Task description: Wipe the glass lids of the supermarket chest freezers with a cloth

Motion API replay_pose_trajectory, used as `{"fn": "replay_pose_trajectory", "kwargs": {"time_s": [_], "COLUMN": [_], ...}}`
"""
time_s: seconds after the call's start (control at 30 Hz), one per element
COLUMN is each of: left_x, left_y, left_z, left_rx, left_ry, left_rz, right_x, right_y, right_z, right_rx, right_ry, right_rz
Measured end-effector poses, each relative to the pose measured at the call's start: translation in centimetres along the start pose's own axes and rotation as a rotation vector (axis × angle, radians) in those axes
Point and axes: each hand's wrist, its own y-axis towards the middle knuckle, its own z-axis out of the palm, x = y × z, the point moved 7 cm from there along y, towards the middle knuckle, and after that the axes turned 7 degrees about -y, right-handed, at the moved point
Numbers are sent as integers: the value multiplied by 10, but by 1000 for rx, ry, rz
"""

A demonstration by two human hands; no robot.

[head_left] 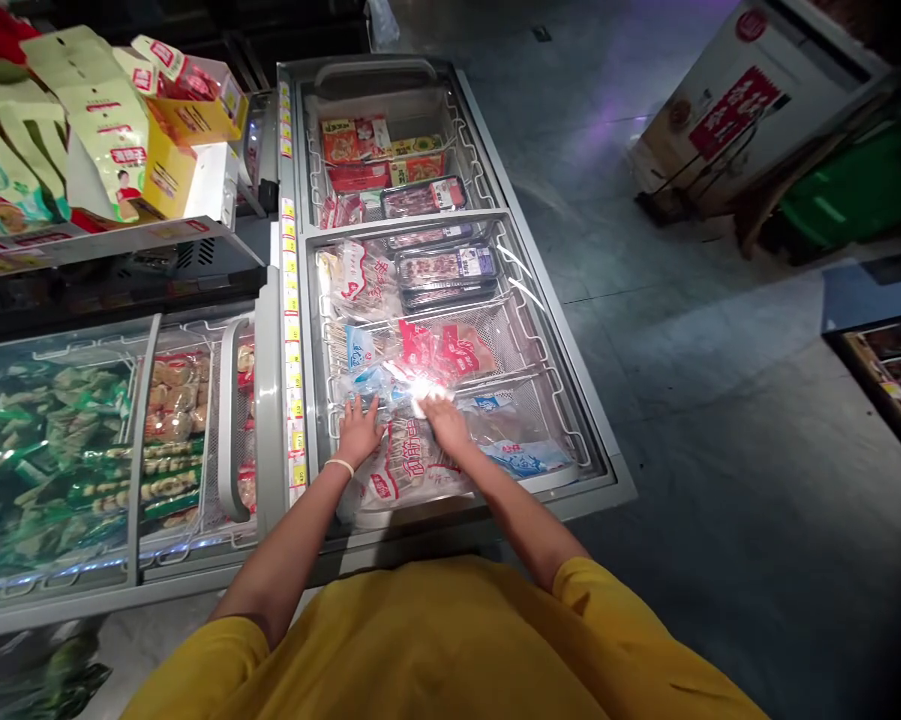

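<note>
My left hand (358, 432) rests with fingers spread on the glass lid (521, 390) of a chest freezer, near its left edge. To the right, my right hand (446, 420) presses a small white cloth (429, 392) against the same lid. Strong glare at the fingertips hides part of the cloth. Beneath the glass, a clear bag of skewers (409, 465) with red print lies below my hands. Blue-and-white bags (525, 457) and red-printed packs (450, 345) sit in wire baskets around it.
Black meat trays (446, 265) and orange boxes (356, 140) lie farther back in the freezer. Price tags (292, 330) line its left rim. A second freezer (135, 430) adjoins on the left, below a snack shelf (187, 225). A white cabinet (750, 105) and green bin (855, 190) stand right.
</note>
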Motion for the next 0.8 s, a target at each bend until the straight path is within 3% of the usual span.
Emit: {"fn": "replay_pose_trajectory", "kwargs": {"time_s": [0.07,0.13,0.2,0.3,0.37,0.5,0.6,0.73,0.8], "left_x": [-4,-3,2,16,28,48,53,51,50], "left_y": [6,12,17,24,26,25,24,25,26], "left_z": [-2,-5,-8,-13,-16,-22,-26,-28,-28], "left_rx": [-2,-18,-37,-48,-42,-35,-24,0,10], "left_ry": [-7,-15,-13,-8,-14,-21,-10,11,19], "left_rz": [-1,-15,-41,-94,-127,-171,-180,-169,-157], "right_x": [-27,-31,-10,29,27,-21,-17,31,29], "right_y": [6,4,-3,-14,-9,35,42,14,15], "right_z": [-11,-11,0,17,14,-10,-8,17,15], "right_rx": [-32,-44,-25,24,43,8,2,95,110], "right_ry": [-31,-38,-16,37,57,35,19,77,81], "right_rz": [156,220,131,-174,-264,-18,75,-229,-300]}}
